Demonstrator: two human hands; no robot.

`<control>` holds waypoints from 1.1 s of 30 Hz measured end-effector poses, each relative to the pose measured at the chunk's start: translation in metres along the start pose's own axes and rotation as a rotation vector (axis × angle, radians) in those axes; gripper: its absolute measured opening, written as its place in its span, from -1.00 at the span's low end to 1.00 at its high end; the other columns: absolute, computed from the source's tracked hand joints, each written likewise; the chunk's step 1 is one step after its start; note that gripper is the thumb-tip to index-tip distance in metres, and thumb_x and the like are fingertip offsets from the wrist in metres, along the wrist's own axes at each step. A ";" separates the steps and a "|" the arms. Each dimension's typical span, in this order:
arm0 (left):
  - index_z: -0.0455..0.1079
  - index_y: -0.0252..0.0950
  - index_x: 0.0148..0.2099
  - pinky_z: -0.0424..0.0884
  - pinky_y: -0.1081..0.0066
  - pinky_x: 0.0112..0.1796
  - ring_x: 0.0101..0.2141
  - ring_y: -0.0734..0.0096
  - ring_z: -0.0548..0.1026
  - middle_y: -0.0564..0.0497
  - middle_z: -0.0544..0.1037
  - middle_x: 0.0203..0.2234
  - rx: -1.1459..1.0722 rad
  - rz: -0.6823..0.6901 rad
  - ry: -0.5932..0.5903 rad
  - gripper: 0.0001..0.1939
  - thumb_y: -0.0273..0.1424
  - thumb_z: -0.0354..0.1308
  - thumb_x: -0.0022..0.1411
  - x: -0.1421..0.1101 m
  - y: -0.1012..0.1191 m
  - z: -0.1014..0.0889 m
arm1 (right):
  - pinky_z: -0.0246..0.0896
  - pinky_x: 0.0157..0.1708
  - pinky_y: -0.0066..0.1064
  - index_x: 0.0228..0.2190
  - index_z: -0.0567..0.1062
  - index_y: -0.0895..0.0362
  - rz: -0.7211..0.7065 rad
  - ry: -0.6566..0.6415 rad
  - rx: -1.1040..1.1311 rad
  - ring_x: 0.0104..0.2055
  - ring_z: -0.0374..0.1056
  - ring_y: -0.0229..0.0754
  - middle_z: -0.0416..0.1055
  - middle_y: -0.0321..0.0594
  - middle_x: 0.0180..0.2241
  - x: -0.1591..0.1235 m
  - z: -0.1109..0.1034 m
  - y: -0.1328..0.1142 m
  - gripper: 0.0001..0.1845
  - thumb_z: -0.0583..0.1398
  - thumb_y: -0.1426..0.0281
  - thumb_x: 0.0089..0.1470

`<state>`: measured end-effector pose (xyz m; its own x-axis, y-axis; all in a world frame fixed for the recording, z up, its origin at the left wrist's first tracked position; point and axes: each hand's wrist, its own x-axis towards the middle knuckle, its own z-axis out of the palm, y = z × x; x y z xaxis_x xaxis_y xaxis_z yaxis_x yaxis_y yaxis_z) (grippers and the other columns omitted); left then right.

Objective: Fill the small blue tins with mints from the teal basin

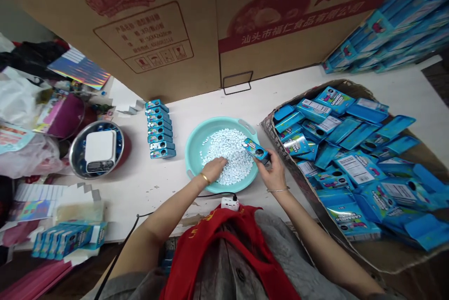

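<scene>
Left hand (pixel 213 170) open, pressing into white candies (pixel 228 155), right hand (pixel 272 171) curled around a blue tin (pixel 256 150) over the teal basin's rim (pixel 210 128), cardboard tray edge (pixel 266 130) just beside

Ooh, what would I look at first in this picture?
First you'd spot the heap of small white candies in the round teal basin, right in the middle, with the left hand resting on them. Just beside it, the right hand holds a small blue tin. On the right, a cardboard tray overflows with bright blue boxes.
</scene>
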<state>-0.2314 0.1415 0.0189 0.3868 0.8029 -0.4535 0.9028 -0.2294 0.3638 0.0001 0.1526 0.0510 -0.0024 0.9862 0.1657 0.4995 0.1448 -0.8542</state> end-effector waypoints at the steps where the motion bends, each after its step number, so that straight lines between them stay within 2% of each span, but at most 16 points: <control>1: 0.26 -0.26 0.05 0.31 0.35 -0.04 -0.04 0.30 0.39 -0.07 0.42 -0.05 -0.034 0.029 -0.006 -0.66 -0.56 -0.05 0.25 -0.002 0.004 0.003 | 0.29 -0.15 -0.19 -0.11 0.35 0.13 0.007 -0.002 0.005 -0.19 0.36 -0.06 0.42 -0.09 -0.20 0.000 0.000 0.000 -0.62 0.19 0.25 0.04; 4: 0.24 -0.26 0.07 0.30 0.36 0.00 -0.03 0.33 0.39 -0.06 0.43 -0.02 -0.219 0.103 0.012 -0.67 -0.50 0.01 0.24 -0.011 0.008 0.003 | 0.29 -0.16 -0.20 -0.11 0.34 0.14 0.018 -0.001 0.006 -0.20 0.36 -0.06 0.42 -0.09 -0.21 0.000 -0.001 0.000 -0.61 0.20 0.24 0.03; 6: 0.24 -0.30 0.05 0.32 0.34 -0.01 -0.06 0.31 0.41 -0.09 0.44 -0.04 -0.378 0.148 0.046 -0.69 -0.45 0.02 0.25 -0.020 0.006 -0.004 | 0.29 -0.17 -0.20 -0.10 0.34 0.14 0.013 0.010 -0.005 -0.19 0.36 -0.06 0.42 -0.09 -0.20 0.000 -0.002 0.002 -0.60 0.20 0.24 0.03; 8: 0.24 -0.32 0.03 0.34 0.32 -0.04 -0.08 0.29 0.42 -0.12 0.44 -0.06 -0.469 0.191 0.092 -0.71 -0.40 0.03 0.26 -0.033 0.003 -0.019 | 0.29 -0.17 -0.19 -0.10 0.34 0.14 -0.003 0.017 -0.022 -0.18 0.36 -0.05 0.42 -0.09 -0.20 -0.002 -0.003 0.003 -0.60 0.20 0.26 0.03; 10: 0.25 -0.32 0.02 0.34 0.32 -0.06 -0.08 0.29 0.42 -0.13 0.44 -0.07 -0.476 0.234 0.133 -0.72 -0.37 0.03 0.27 -0.047 0.001 -0.042 | 0.30 -0.15 -0.18 -0.10 0.35 0.14 -0.023 0.011 -0.038 -0.17 0.36 -0.04 0.42 -0.08 -0.19 -0.003 -0.002 0.005 -0.61 0.19 0.28 0.03; 15: 0.26 -0.29 0.01 0.36 0.34 -0.11 -0.12 0.31 0.44 -0.10 0.46 -0.10 -0.285 0.262 0.131 -0.75 -0.41 0.01 0.28 -0.074 0.017 -0.112 | 0.29 -0.06 -0.08 -0.05 0.34 0.13 -0.107 -0.046 -0.075 -0.06 0.34 0.02 0.41 -0.02 -0.10 -0.008 0.007 0.004 -0.61 0.12 0.39 0.03; 18: 0.28 -0.29 -0.02 0.38 0.33 -0.13 -0.13 0.28 0.46 -0.09 0.47 -0.12 -0.062 0.193 0.071 -0.76 -0.44 0.02 0.26 -0.080 0.038 -0.145 | 0.29 -0.03 -0.07 -0.03 0.33 0.13 -0.203 -0.078 -0.088 -0.02 0.32 0.03 0.41 -0.02 -0.09 -0.011 0.015 0.001 -0.59 0.09 0.44 0.03; 20: 0.30 -0.30 -0.04 0.40 0.32 -0.18 -0.16 0.25 0.48 -0.10 0.48 -0.14 0.109 0.119 0.010 -0.78 -0.45 0.01 0.25 -0.081 0.054 -0.160 | 0.29 -0.02 -0.06 -0.02 0.32 0.13 -0.255 -0.094 -0.090 -0.01 0.32 0.03 0.41 -0.01 -0.08 -0.015 0.021 -0.002 -0.59 0.08 0.46 0.05; 24: 0.34 -0.35 -0.11 0.42 0.35 -0.29 -0.24 0.25 0.50 -0.13 0.48 -0.23 0.399 0.034 -0.077 -0.79 -0.56 -0.03 0.23 -0.084 0.088 -0.176 | 0.30 -0.01 -0.05 -0.01 0.30 0.13 -0.307 -0.121 -0.076 0.00 0.31 0.03 0.40 -0.01 -0.07 -0.021 0.029 -0.007 -0.59 0.07 0.48 0.06; 28: 0.36 -0.37 -0.16 0.42 0.35 -0.32 -0.24 0.24 0.48 -0.14 0.46 -0.28 0.520 0.059 -0.074 -0.76 -0.62 -0.11 0.25 -0.092 0.111 -0.182 | 0.30 -0.01 -0.04 -0.01 0.30 0.13 -0.283 -0.146 -0.039 0.00 0.31 0.03 0.40 -0.01 -0.06 -0.026 0.037 -0.006 -0.58 0.07 0.50 0.04; 31: 0.37 -0.36 -0.14 0.43 0.33 -0.33 -0.25 0.24 0.48 -0.14 0.44 -0.22 0.485 0.071 -0.027 -0.78 -0.57 -0.08 0.26 -0.100 0.104 -0.186 | 0.30 0.00 -0.05 -0.02 0.31 0.11 -0.251 -0.149 0.006 -0.01 0.33 0.01 0.41 -0.04 -0.08 -0.027 0.040 -0.006 -0.58 0.08 0.50 0.03; 33: 0.30 -0.32 0.02 0.45 0.32 -0.31 -0.25 0.25 0.48 -0.13 0.39 -0.11 0.354 0.076 0.049 -0.71 -0.44 0.04 0.25 -0.102 0.086 -0.185 | 0.31 -0.01 -0.08 -0.02 0.32 0.12 -0.243 -0.144 0.044 -0.02 0.34 0.00 0.41 -0.03 -0.09 -0.026 0.040 -0.009 -0.58 0.09 0.49 0.02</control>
<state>-0.2276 0.1416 0.2468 0.4535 0.7997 -0.3934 0.8844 -0.4586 0.0870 -0.0391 0.1286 0.0347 -0.2424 0.9229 0.2991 0.4313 0.3786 -0.8189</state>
